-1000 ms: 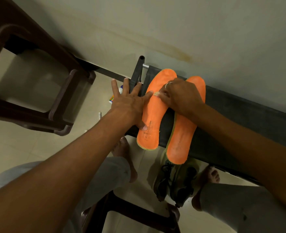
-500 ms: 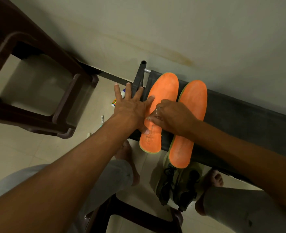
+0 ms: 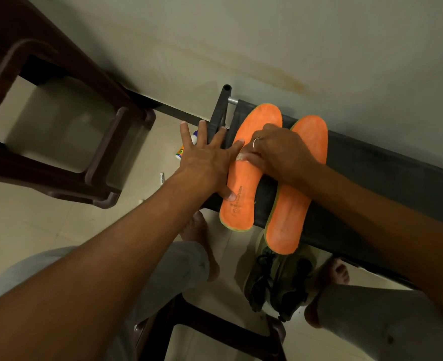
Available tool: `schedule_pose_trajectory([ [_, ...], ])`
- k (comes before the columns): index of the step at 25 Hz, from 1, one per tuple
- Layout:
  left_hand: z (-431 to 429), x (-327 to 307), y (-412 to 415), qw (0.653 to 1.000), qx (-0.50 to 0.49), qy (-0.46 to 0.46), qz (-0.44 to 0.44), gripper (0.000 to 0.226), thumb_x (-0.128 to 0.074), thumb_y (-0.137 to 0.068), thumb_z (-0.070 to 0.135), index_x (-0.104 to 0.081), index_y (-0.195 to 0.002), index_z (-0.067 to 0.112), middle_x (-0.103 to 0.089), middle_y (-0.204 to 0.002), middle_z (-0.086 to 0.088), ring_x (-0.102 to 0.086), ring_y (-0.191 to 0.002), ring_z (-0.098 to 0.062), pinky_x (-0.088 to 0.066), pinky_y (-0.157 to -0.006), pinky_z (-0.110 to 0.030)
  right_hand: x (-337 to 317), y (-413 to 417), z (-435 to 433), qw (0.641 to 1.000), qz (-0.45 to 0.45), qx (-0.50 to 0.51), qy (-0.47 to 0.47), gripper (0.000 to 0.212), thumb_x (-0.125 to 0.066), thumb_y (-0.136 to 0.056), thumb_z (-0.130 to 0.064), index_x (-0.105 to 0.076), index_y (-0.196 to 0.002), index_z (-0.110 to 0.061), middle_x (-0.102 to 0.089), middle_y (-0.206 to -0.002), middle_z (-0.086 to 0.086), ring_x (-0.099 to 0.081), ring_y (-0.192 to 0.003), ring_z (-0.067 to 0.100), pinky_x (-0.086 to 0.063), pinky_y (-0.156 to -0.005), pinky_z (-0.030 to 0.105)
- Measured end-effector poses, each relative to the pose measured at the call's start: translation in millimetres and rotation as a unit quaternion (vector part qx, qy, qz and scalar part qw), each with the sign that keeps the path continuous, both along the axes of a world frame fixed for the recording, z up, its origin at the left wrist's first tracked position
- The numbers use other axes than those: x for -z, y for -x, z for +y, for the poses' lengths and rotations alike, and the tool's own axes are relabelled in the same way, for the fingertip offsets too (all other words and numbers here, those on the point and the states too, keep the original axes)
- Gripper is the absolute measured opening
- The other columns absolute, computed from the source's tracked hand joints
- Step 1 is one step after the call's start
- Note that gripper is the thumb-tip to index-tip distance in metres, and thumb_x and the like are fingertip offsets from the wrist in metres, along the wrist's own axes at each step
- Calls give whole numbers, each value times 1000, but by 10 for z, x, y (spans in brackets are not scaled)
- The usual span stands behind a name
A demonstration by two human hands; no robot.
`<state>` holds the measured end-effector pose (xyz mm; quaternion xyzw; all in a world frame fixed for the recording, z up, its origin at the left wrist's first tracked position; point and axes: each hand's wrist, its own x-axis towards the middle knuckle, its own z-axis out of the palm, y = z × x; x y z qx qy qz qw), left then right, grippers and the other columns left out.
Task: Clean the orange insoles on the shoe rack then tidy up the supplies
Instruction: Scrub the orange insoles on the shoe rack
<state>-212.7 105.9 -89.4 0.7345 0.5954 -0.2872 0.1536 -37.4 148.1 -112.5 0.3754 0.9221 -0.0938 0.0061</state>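
Setting: pale tiled floor [image 3: 27, 230] against a stained, off-white wall [image 3: 267, 35]; a dark shoe rack [image 3: 376, 178] runs along the wall, its fabric top shelf serving as work surface. Item one: left insole [image 3: 241, 204], orange, lying lengthwise across the shelf, heel end overhanging the front edge. Item two: right insole [image 3: 290, 212], same colour, just beside the first and also overhanging; apparently laid flat side by side so each can be worked in turn. Left hand [image 3: 207, 162]: flat, fingers spread wide, index finger and thumb resting on the left insole's near edge, the rest over the rack's end frame; judged to be pinning the insole so it does not slide under rubbing. Right hand [image 3: 280, 155]: closed around a small pale object [image 3: 241, 158], probably a wipe or small brush, though too little shows to tell, pressed to the middle of the left insole; a ring shows on one finger. Step in hand, by appearance: scrubbing the left insole; the right one awaits. Below the shelf: olive shoes [image 3: 277, 282] on the floor. Supplies, loose on the tiles left of the rack: a small bottle [image 3: 186, 147] partly hidden by the left fingers, and a small white tube [image 3: 161, 177]; both remain to be put away. Brown plastic stool [image 3: 66, 142] stands at left.
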Motion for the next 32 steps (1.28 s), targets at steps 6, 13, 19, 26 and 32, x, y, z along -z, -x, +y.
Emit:
schedule_pose_trajectory([
  [6,1,4,-19,1000,1,6,8,131,-67,-59,84,11,-156,42,10,-166,-5,18,-148,-46,10,-108,-74,62,22,-202,997,18,-45,53,36,-51,-94,-41,-68,-74,-16,-65,-78,1,-55,-73,15,-36,-55,28],
  [13,-3,-3,-9,1000,1,3,6,131,-67,-59,84,10,-156,42,9,-166,-6,17,-148,-46,10,-107,-74,-27,-28,-372,995,-3,-44,89,30,-59,-93,-36,-67,-71,-17,-61,-71,-1,-46,-68,10,-36,-52,31],
  [19,-9,-24,-20,1000,0,7,7,131,-68,-60,83,10,-156,41,9,-166,-6,17,-148,-46,10,-108,-74,-131,-57,-368,993,-2,-13,115,35,-60,-94,-34,-56,-62,-20,-54,-66,-4,-51,-68,13,-36,-52,31],
  [26,1,-24,-20,1000,-2,7,3,130,-68,-61,83,10,-156,41,9,-166,-7,18,-147,-47,11,-108,-74,-75,-119,-233,997,-18,44,60,35,-57,-95,-38,-63,-68,-17,-60,-71,-1,-54,-72,16,-34,-55,30],
  [32,5,-9,-18,1000,1,7,2,130,-67,-61,83,10,-156,41,7,-166,-8,17,-148,-47,10,-108,-73,-87,-131,-177,997,-13,27,65,35,-58,-95,-36,-59,-66,-16,-58,-69,0,-55,-70,17,-36,-53,31],
])
